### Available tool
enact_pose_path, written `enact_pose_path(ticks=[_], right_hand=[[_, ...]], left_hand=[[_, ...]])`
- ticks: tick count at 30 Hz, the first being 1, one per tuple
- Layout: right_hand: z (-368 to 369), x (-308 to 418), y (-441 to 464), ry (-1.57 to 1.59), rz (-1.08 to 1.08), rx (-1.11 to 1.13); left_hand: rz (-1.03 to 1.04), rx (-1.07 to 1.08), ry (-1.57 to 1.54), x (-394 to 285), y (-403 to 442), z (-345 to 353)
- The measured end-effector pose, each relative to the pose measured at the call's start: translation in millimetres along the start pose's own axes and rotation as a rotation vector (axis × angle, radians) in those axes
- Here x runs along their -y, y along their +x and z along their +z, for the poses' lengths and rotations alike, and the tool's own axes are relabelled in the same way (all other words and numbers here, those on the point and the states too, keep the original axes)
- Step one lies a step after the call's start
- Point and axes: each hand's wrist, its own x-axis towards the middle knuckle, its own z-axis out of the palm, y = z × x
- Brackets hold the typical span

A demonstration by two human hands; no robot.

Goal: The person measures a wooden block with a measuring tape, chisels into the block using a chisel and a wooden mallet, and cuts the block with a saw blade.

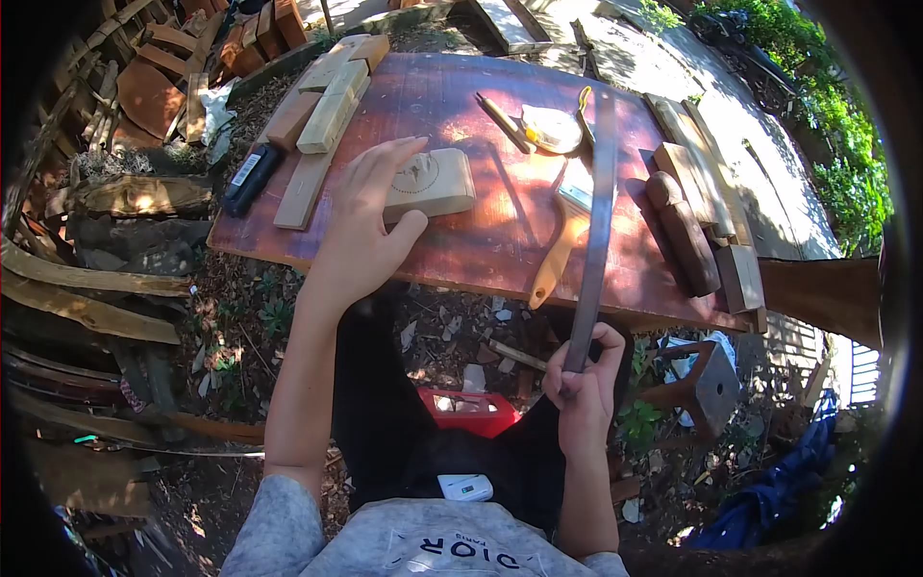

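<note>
A pale wooden block [450,185] lies on the reddish-brown table, with a dotted circle and a rough hollow on its top. My left hand [361,216] reaches over the block's left end, fingers stretched out along the far side and thumb apart at the near side. Whether the fingertips press on the wood I cannot tell. In front of the table's near edge, my right hand [585,385] is closed around the lower end of a long, flat, file-like metal bar [598,212]. The bar points up and away over the table, slightly blurred, and crosses in front of a paintbrush [558,245].
On the table [433,91] are a tape measure [551,128], a brown stick [505,122], a dark carved wooden piece [681,231], wood offcuts [332,115] and a black bottle-like object [252,180]. Below are a red tray [495,421] and a stool [710,389].
</note>
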Motion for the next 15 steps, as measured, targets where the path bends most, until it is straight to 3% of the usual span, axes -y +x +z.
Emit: enact_pose_path(ticks=[6, 10, 15], right_hand=[[33.6, -15.1, -18.3, -0.137, 0.111, 0.065], [33.9, -40.4, -13.1, -0.303, 0.076, 0.103], [46.7, -46.7, -4.0, -0.248, 0.052, 0.078]], left_hand=[[-0.070, 0.033, 0.043, -8.7, 1.9, 2.2], [-0.057, 0.076, -0.066, -3.3, 1.6, 4.5], [-0.030, 0.112, -0.170, -4.9, -0.3, 0.7]])
